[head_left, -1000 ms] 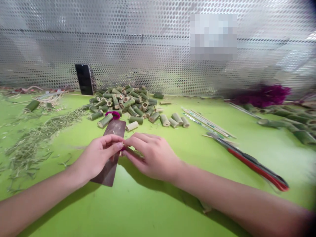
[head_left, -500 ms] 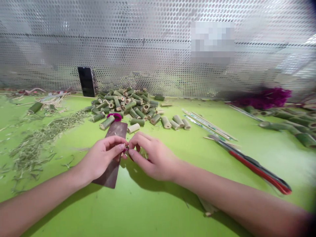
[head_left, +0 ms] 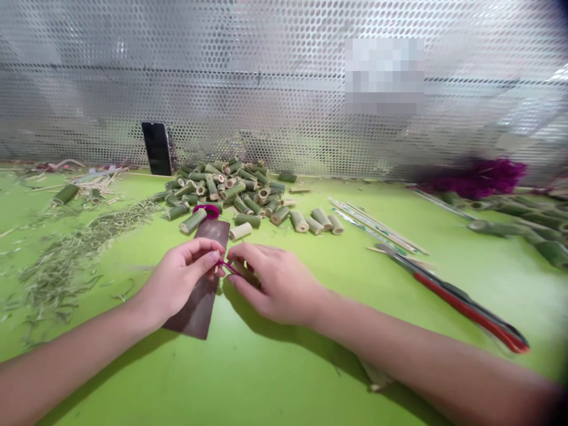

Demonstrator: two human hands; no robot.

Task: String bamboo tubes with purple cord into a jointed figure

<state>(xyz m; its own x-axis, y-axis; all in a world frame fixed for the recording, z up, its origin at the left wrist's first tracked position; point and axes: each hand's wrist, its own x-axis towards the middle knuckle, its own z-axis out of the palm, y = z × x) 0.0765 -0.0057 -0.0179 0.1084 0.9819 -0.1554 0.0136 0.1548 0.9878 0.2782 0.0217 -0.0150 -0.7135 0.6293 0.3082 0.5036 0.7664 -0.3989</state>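
Between my two hands runs a short stretch of purple cord [head_left: 229, 268]. My left hand [head_left: 175, 287] pinches one end with thumb and fingertips, along with a small pale bit that the fingers mostly hide. My right hand [head_left: 281, 287] curls round the other end, its thumb and forefinger close together. Something greenish shows dimly under the right palm, too hidden to name. Beneath the left hand lies a flat dark brown strip [head_left: 190, 319], on the green table [head_left: 155, 384].
Short bamboo pieces [head_left: 231, 189] are heaped at the back beside a purple cord coil [head_left: 213, 211] and an upright phone [head_left: 157, 148]. Bamboo shavings [head_left: 84, 242] spread leftward. A red-handled cutting tool [head_left: 461, 299], thin sticks [head_left: 377, 222] and purple strands [head_left: 483, 177] lie right.
My hands have drawn slightly apart, the left one shifting a little leftward. More of the purple cord now shows stretched between the fingertips.
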